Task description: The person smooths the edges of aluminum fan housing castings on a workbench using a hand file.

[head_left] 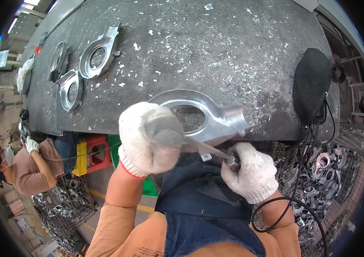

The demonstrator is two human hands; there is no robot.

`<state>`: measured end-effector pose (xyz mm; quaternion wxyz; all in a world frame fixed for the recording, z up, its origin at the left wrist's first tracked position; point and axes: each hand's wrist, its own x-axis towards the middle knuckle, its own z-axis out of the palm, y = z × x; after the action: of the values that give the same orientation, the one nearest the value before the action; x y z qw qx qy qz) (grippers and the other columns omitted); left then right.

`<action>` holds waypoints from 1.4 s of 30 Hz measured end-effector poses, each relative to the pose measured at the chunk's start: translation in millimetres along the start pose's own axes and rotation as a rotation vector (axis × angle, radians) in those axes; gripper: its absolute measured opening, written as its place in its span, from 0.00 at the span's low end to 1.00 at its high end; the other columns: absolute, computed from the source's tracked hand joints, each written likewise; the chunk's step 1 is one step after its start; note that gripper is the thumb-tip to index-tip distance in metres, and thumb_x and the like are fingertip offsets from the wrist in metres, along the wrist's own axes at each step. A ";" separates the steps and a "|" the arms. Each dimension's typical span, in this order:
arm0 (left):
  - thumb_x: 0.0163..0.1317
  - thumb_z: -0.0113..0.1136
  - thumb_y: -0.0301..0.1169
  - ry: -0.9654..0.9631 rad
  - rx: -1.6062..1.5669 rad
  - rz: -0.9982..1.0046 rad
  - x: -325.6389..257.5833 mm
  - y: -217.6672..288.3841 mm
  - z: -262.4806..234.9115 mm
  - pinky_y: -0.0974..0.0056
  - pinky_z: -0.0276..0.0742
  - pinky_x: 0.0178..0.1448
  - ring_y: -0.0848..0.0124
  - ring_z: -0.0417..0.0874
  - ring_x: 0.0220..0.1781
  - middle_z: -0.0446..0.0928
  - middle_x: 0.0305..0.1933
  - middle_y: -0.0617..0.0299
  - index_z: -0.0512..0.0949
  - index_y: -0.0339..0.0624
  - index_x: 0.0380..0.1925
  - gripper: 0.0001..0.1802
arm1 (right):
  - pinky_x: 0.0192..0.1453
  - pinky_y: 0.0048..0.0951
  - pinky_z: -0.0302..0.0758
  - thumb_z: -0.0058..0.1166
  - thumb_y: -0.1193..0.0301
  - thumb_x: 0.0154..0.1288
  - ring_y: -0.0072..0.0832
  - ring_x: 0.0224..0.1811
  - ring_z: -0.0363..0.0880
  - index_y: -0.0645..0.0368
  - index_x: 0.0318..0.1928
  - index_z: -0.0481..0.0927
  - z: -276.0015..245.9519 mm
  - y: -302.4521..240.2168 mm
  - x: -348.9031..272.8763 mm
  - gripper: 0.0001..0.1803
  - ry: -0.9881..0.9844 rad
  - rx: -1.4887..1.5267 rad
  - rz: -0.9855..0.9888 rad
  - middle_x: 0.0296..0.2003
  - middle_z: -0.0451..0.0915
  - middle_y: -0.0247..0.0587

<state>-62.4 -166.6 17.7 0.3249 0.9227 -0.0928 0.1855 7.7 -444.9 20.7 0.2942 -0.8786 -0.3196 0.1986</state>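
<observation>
A silvery cast-metal ring part (222, 124) with a wide side neck lies at the bench's near edge, in front of my body. My left hand (150, 137), in a white knit glove, is at its left side. That hand is closed over one end of a flat grey file (207, 150), its fingers partly smeared by motion. The file slants down to the right along the part's near side. My gloved right hand (252, 173) is wrapped round its other end. Whether the file touches the metal I cannot make out. A small metal tab (206, 157) shows below the blade.
Similar castings (98, 55) lie at the bench's far left. Metal chips litter the dark bench top (182, 47). A black mesh-covered object (312, 85) with hanging cables stands at right. Wire bins of parts (319, 184) flank me. A co-worker (36, 165) is at left.
</observation>
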 end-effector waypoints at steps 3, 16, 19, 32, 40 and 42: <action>0.57 0.66 0.35 0.091 0.064 -0.162 -8.9 2.9 4.2 0.50 0.83 0.48 0.51 0.88 0.38 0.87 0.35 0.57 0.87 0.45 0.29 0.07 | 0.40 0.48 0.89 0.69 0.62 0.67 0.54 0.35 0.92 0.59 0.48 0.83 2.5 -4.5 1.9 0.16 0.072 0.017 0.133 0.35 0.89 0.52; 0.55 0.73 0.36 0.263 0.144 -0.208 -18.8 13.2 18.9 0.52 0.80 0.38 0.50 0.85 0.29 0.82 0.26 0.58 0.87 0.48 0.26 0.06 | 0.42 0.37 0.88 0.69 0.66 0.65 0.35 0.35 0.91 0.61 0.50 0.84 2.7 42.5 5.5 0.17 -1.010 0.924 0.426 0.34 0.90 0.42; 0.44 0.74 0.31 0.305 0.150 -0.045 2.1 14.3 34.9 0.52 0.78 0.30 0.56 0.82 0.22 0.80 0.23 0.61 0.85 0.49 0.24 0.06 | 0.47 0.31 0.87 0.68 0.70 0.64 0.26 0.42 0.91 0.62 0.53 0.84 9.6 50.5 -4.9 0.18 -0.902 0.891 0.151 0.37 0.89 0.38; 0.36 0.80 0.41 -0.141 0.266 0.070 -17.1 -23.6 38.6 0.39 0.78 0.72 0.55 0.86 0.55 0.85 0.43 0.65 0.88 0.53 0.39 0.24 | 0.52 0.45 0.86 0.68 0.62 0.69 0.51 0.44 0.92 0.58 0.55 0.82 29.9 48.0 -23.7 0.20 -0.155 0.317 0.427 0.38 0.90 0.52; 0.36 0.79 0.42 -0.129 -0.076 0.153 -19.8 -11.7 41.2 0.42 0.80 0.62 0.60 0.83 0.42 0.82 0.35 0.70 0.89 0.52 0.33 0.20 | 0.35 0.35 0.84 0.65 0.70 0.70 0.29 0.27 0.86 0.61 0.51 0.79 20.2 62.1 -9.1 0.14 -0.472 0.851 0.459 0.31 0.85 0.40; 0.37 0.79 0.41 -0.124 -0.117 0.192 -19.8 -10.5 45.6 0.44 0.80 0.60 0.60 0.83 0.41 0.82 0.34 0.69 0.89 0.52 0.34 0.20 | 0.31 0.26 0.79 0.64 0.74 0.70 0.17 0.25 0.80 0.61 0.49 0.79 20.5 65.5 -9.7 0.11 -0.485 1.061 0.451 0.30 0.82 0.33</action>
<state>-64.6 -186.4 -29.0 0.3524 0.8989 -0.2112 0.1527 18.8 -484.3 -35.2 0.5605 -0.5885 -0.0417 0.5812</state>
